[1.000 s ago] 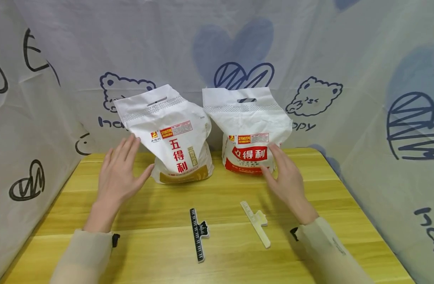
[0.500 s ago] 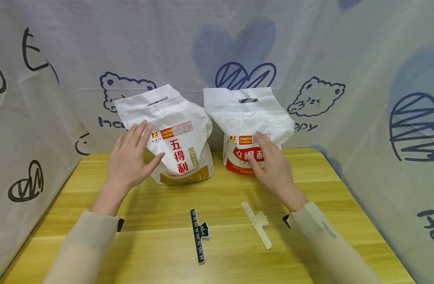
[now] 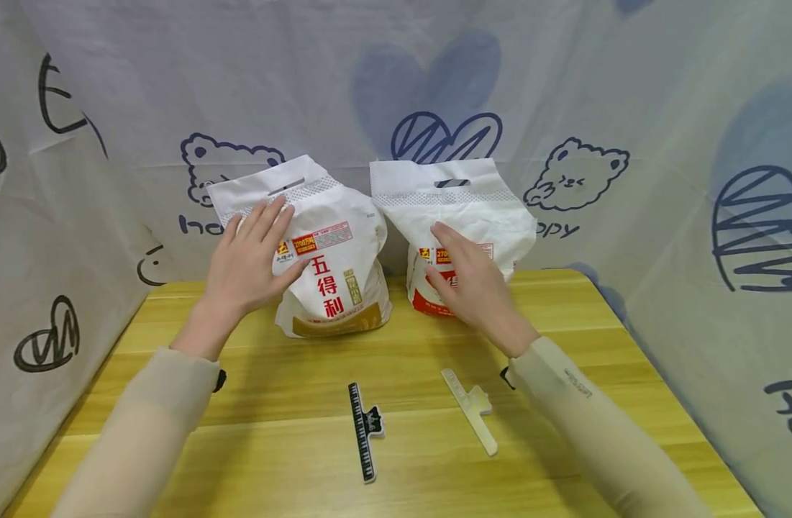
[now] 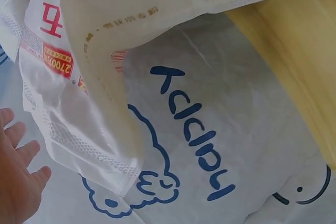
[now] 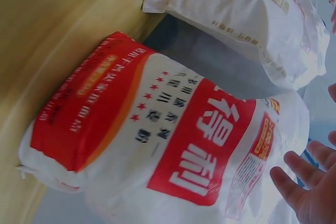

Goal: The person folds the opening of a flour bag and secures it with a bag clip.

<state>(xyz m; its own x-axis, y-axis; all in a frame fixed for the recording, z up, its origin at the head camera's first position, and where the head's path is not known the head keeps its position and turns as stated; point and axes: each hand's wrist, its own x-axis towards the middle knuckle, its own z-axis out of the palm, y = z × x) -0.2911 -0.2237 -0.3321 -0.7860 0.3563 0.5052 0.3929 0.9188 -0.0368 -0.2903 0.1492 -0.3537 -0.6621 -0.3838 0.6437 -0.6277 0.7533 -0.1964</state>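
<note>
Two white flour bags with handle cut-outs stand side by side at the back of the table. The left flour bag [image 3: 344, 288] has a gold base band and red lettering; the right flour bag [image 5: 184, 140] has a red base and a red label. In the head view my left hand [image 3: 249, 259], fingers straight, overlaps the left bag's upper left part. The left wrist view shows these fingers apart from the bag. My right hand [image 3: 470, 280] overlaps the right bag's front, hiding part of its label; its fingers are extended and hold nothing.
On the wooden table [image 3: 292, 446] nearer me lie a black clip [image 3: 362, 432] with a piano-key pattern and a cream clip [image 3: 471, 411]. A printed cloth backdrop [image 3: 564, 86] rises behind the bags and along both sides.
Both hands have moved up and inward over the bag fronts, the left hand to the right and the right hand to the left. The bags and clips stay in place.
</note>
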